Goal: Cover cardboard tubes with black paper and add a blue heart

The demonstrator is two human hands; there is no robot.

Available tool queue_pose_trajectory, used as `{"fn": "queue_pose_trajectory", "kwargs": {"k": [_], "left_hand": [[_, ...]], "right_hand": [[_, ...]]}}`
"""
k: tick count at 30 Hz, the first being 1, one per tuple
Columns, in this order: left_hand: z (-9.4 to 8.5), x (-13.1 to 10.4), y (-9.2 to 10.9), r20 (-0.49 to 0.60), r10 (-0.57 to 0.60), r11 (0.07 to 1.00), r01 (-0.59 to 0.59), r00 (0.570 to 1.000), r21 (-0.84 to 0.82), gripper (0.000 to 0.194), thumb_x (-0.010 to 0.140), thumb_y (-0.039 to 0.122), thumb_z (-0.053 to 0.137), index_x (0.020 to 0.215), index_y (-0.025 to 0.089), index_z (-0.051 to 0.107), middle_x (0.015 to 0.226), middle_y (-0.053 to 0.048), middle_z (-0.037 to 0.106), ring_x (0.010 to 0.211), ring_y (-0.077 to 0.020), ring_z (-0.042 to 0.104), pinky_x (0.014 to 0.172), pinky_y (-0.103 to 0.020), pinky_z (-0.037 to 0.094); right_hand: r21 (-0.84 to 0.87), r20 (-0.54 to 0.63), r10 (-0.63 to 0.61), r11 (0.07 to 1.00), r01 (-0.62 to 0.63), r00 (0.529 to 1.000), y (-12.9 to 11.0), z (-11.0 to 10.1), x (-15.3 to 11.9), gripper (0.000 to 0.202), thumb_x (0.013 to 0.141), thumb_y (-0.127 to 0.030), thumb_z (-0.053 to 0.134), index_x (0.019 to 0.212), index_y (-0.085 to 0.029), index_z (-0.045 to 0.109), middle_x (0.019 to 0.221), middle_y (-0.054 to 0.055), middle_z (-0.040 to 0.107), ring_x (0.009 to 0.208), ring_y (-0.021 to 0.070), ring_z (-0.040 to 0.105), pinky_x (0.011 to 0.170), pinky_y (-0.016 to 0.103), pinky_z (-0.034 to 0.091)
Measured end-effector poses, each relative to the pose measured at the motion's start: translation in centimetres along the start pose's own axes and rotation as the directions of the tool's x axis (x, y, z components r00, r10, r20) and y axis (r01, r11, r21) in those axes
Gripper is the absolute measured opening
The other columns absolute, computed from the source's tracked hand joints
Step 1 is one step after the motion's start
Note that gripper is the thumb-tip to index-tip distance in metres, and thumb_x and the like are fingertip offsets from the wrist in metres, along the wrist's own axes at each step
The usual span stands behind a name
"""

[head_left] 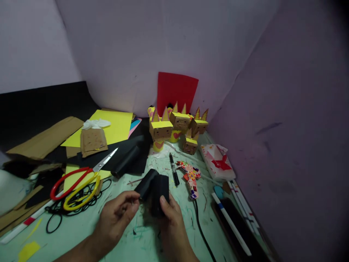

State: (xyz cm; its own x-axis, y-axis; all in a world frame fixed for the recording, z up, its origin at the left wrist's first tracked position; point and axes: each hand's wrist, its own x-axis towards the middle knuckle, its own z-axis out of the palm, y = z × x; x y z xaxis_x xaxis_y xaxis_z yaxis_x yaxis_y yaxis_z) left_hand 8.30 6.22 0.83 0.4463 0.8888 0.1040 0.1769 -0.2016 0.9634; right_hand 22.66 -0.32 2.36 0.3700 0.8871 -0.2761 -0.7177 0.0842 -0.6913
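My right hand [174, 222] is closed around a black paper tube [160, 187], thumb on the near side. A second black rolled piece [147, 182] leans against that tube's left side; whether the two are joined I cannot tell. My left hand [118, 213] is closed in a pinch beside the second piece's lower end, and what its fingertips hold, if anything, is too small to make out. Another black paper tube [125, 162] lies farther left. A pen [173, 169] and a colourfully patterned glue gun [191, 178] with a black cord rest to the right.
Red-and-yellow scissors [94, 171] lie over tangled black cord [79, 203]. Yellow paper [117, 125] and cardboard pieces [94, 141] are spread left. Small cardboard animal heads [160, 130] stand at the back before a red sheet [177, 91]. A tissue pack [218, 162] and a white stick [233, 225] lie right.
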Motion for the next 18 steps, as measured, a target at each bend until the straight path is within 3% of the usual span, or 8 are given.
{"fn": "queue_pose_trajectory", "kwargs": {"k": [4,8,12,14,16,18], "left_hand": [[-0.1,-0.4,1.0,0.079,-0.002,1.000,0.002,0.997,0.002,0.020,0.082,0.039,0.058,0.079,0.021,0.066,0.058,0.000,0.058,0.049,-0.0137,0.051,0.046,-0.022,0.035],[0.1,-0.9,2.0,0.198,0.174,0.974,-0.198,0.965,0.112,0.018,0.082,0.035,0.057,0.087,0.023,0.070,0.062,-0.001,0.063,0.049,-0.0134,0.051,0.051,-0.024,0.039],[0.6,-0.7,1.6,0.358,0.264,0.904,-0.359,0.896,0.233,0.017,0.084,0.031,0.055,0.093,0.028,0.069,0.079,-0.001,0.072,0.061,-0.0149,0.063,0.066,-0.023,0.047],[1.0,0.0,1.0,0.368,0.279,0.849,-0.407,0.887,0.337,0.024,0.086,0.032,0.054,0.105,0.028,0.066,0.093,-0.003,0.073,0.081,-0.0190,0.067,0.078,-0.024,0.049],[1.4,0.9,0.3,0.322,0.302,0.785,-0.426,0.897,0.449,0.039,0.086,0.033,0.053,0.124,0.027,0.056,0.112,-0.007,0.069,0.102,-0.0244,0.063,0.092,-0.032,0.046],[1.7,1.5,0.0,0.243,0.309,0.779,-0.392,0.919,0.489,0.050,0.086,0.034,0.053,0.134,0.024,0.046,0.127,-0.011,0.060,0.108,-0.0271,0.060,0.095,-0.037,0.046]], "right_hand": [[0.046,0.001,0.044,0.998,-0.044,0.999,0.4,-0.6,0.1,0.030,0.071,-0.035,0.076,0.096,-0.020,0.070,0.086,0.002,0.071,0.079,0.0165,0.064,0.075,0.026,0.051],[0.040,-0.116,-0.020,0.999,0.024,0.993,0.5,-1.5,0.4,0.036,0.073,-0.041,0.074,0.102,-0.022,0.066,0.089,0.003,0.072,0.083,0.0190,0.066,0.075,0.030,0.052],[-0.055,-0.213,-0.105,0.994,0.096,0.971,0.5,-1.9,0.8,0.041,0.075,-0.042,0.072,0.109,-0.022,0.062,0.096,0.003,0.071,0.092,0.0206,0.066,0.081,0.033,0.050],[-0.065,-0.186,-0.116,0.992,0.106,0.976,0.3,-1.7,1.0,0.044,0.075,-0.044,0.072,0.111,-0.021,0.061,0.102,0.004,0.070,0.098,0.0218,0.064,0.087,0.035,0.048],[-0.059,-0.192,-0.147,0.989,0.138,0.970,0.0,-1.4,1.4,0.047,0.073,-0.046,0.072,0.113,-0.022,0.060,0.107,0.005,0.069,0.100,0.0215,0.063,0.090,0.035,0.047],[-0.057,-0.212,-0.199,0.980,0.191,0.957,-0.3,-1.1,1.6,0.049,0.072,-0.046,0.074,0.113,-0.023,0.059,0.109,0.004,0.068,0.100,0.0197,0.063,0.088,0.033,0.048]]}}
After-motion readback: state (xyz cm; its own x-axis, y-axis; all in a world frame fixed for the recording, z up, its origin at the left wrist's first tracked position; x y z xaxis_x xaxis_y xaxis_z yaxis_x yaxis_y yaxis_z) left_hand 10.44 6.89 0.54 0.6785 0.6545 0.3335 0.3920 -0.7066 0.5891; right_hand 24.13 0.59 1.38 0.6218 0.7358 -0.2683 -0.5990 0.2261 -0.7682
